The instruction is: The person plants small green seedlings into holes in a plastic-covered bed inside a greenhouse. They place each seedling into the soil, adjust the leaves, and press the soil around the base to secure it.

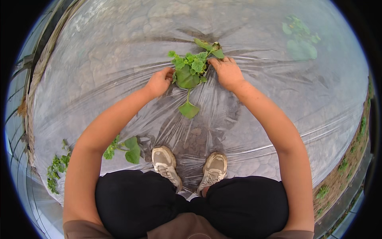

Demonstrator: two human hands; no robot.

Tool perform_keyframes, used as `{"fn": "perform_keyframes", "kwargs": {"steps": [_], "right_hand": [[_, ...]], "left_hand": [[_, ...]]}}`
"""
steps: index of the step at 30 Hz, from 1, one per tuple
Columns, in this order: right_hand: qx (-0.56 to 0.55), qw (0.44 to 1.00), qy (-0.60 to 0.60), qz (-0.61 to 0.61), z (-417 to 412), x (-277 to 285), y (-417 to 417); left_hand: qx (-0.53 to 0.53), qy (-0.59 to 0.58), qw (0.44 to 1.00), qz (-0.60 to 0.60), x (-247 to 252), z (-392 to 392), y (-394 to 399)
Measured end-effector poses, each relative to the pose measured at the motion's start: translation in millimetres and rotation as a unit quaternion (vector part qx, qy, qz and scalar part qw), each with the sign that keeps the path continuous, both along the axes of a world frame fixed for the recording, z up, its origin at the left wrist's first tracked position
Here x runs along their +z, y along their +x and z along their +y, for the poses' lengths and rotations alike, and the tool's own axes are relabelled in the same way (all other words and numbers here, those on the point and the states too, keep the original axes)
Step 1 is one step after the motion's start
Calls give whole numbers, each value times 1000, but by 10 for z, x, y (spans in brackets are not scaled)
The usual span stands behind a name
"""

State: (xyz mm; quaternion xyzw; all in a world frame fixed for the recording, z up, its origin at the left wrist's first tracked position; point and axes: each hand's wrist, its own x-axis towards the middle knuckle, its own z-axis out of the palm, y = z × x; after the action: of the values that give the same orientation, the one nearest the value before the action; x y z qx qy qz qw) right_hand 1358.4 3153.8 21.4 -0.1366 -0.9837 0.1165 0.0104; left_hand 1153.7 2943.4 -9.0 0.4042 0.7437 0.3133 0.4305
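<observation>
A young vine plant [187, 74] with lobed, crinkled leaves pokes up through an opening in clear plastic mulch film [131, 86]. At the plant's left side, my left hand [161, 82] has its fingers curled in on the film by the opening. My right hand [228, 73] pinches the film at the right side, close to the stems, its fingertips partly under a leaf. Taut creases run through the film towards both hands. One broad leaf [189, 110] lies out on the film towards me, and a browned, withered leaf [216, 45] sits at the upper right. Leaves hide the opening's rim.
Under the film at the upper right is another plant [301, 41]. More plants stand at the lower left, one [131, 149] beside my left shoe [164, 162]. My right shoe [215, 168] is on the film. Bare soil with weeds [343, 176] borders the right; framework [18, 119] curves along the left.
</observation>
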Motion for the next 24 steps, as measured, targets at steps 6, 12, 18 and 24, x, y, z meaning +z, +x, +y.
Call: {"fn": "perform_keyframes", "kwargs": {"steps": [6, 12, 18, 24], "right_hand": [[91, 996, 23, -8, -147, -18, 450], [101, 994, 22, -26, -456, 19, 567], [78, 995, 29, -51, -595, 34, 585], [100, 987, 3, -125, -690, 99, 698]], "left_hand": [[118, -132, 959, -223, 279, 214, 38], [-23, -122, 983, -138, 294, 313, 41], [-126, -192, 971, -67, 472, 563, 178], [49, -220, 901, -371, 526, 670, 158]]}}
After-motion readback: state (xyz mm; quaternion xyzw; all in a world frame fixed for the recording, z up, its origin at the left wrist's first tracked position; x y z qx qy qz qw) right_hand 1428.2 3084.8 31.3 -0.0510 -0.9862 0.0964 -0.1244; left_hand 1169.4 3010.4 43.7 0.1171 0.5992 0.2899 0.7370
